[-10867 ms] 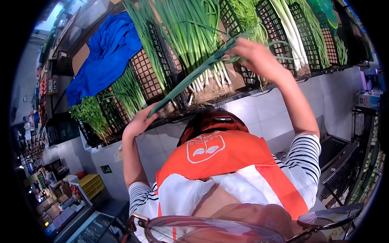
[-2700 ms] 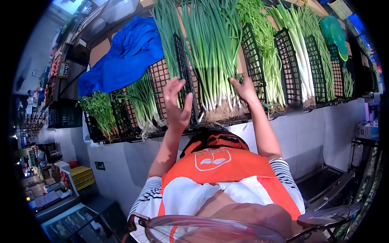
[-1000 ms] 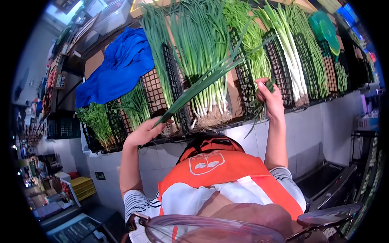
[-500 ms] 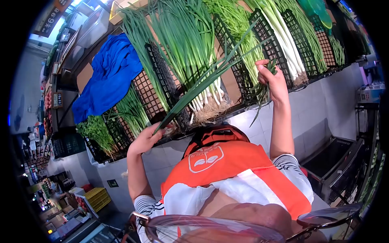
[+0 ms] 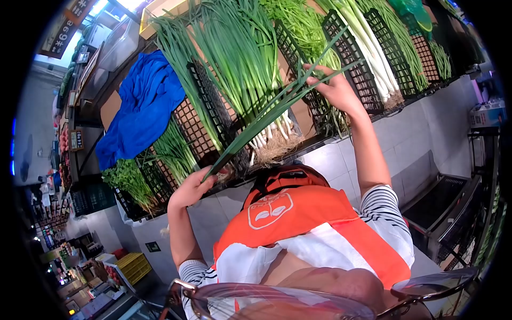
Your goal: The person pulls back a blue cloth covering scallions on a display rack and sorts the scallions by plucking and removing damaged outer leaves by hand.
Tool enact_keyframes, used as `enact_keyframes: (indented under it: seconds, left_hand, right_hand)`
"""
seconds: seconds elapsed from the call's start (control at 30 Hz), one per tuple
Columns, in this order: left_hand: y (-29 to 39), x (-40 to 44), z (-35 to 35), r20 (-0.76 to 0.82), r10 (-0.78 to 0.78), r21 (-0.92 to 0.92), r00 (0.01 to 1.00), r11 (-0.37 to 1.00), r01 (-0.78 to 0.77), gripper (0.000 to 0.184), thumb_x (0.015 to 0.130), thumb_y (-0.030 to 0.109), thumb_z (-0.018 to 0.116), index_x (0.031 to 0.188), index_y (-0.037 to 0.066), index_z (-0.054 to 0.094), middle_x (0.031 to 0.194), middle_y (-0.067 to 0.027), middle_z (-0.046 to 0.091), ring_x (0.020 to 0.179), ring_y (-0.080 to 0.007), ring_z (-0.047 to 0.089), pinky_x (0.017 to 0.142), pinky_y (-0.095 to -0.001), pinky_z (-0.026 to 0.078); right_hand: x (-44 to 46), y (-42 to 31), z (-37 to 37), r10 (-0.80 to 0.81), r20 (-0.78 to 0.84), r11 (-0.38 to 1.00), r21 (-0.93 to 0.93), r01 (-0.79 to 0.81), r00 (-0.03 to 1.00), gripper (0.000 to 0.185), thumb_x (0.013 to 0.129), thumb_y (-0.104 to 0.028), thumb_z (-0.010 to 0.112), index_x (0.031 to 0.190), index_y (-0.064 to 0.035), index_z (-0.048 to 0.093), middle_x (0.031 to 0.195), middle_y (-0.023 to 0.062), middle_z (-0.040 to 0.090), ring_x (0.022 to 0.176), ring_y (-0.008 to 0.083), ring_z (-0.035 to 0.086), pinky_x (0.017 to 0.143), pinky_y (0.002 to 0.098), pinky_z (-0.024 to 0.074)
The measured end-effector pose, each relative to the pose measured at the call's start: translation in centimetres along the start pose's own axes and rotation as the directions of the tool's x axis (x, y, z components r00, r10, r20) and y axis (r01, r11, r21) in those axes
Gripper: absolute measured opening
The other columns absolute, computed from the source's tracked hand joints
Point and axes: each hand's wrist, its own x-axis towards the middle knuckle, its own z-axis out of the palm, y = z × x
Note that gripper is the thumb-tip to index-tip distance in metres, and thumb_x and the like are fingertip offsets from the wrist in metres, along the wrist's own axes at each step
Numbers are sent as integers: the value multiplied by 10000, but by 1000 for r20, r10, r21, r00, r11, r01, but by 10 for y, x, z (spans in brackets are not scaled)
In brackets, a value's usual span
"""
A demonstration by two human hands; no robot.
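My left hand [image 5: 191, 188] is closed around the lower end of some long green onion leaves [image 5: 250, 130], which slant up to the right across the crates. At their thin upper part is my right hand [image 5: 337, 92], its thumb and fingers apart with the leaves passing by the fingertips. Behind the leaves lies a large bunch of green onions [image 5: 237, 64] with white stems and tangled roots [image 5: 274, 148]. Wilted green scraps [image 5: 337, 121] hang at the front of the crate below my right hand.
Black mesh crates [image 5: 346, 42] line the display. They hold leafy greens [image 5: 290, 24], thick white-stemmed onions [image 5: 376, 58] and a small herb bunch [image 5: 128, 181]. A blue cloth [image 5: 141, 106] lies at the left. My orange apron [image 5: 282, 213] is close to the display's front edge.
My right hand has let go of a small clump of green scraps and moved left and up to the leaves. My left hand keeps its hold nearly in place.
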Motion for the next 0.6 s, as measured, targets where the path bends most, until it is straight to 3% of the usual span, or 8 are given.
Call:
enact_keyframes:
  seconds: [0.1, 0.27, 0.6]
  left_hand:
    - [-4, 0, -1, -6, 25, 1, 1000, 1000, -25, 258, 909, 139, 426, 1132, 62, 531, 791, 7, 488, 661, -82, 405, 605, -240, 383]
    - [-9, -3, 0, -11, 74, -20, 997, 997, -74, 262, 913, 154, 428, 1135, 58, 529, 789, 4, 494, 655, -85, 403, 600, -242, 385]
    - [-8, -4, 3, 5, 48, -18, 999, 999, -48, 269, 904, 123, 409, 1137, 55, 527, 758, 1, 465, 640, -91, 385, 587, -238, 374]
  right_hand:
    - [4, -14, -2, -84, 171, 996, 18, 82, 982, 276, 840, -145, 587, 1089, -25, 586, 904, 85, 644, 870, 152, 581, 823, 289, 441]
    - [-3, -32, -4, -130, 167, 988, -63, 143, 977, 183, 808, -79, 573, 969, -7, 620, 830, 73, 646, 788, 124, 577, 738, 270, 452]
    - [-4, -17, 5, -163, -53, 981, 95, 167, 985, 138, 778, -132, 608, 858, -21, 628, 758, 39, 613, 726, 97, 536, 675, 256, 434]
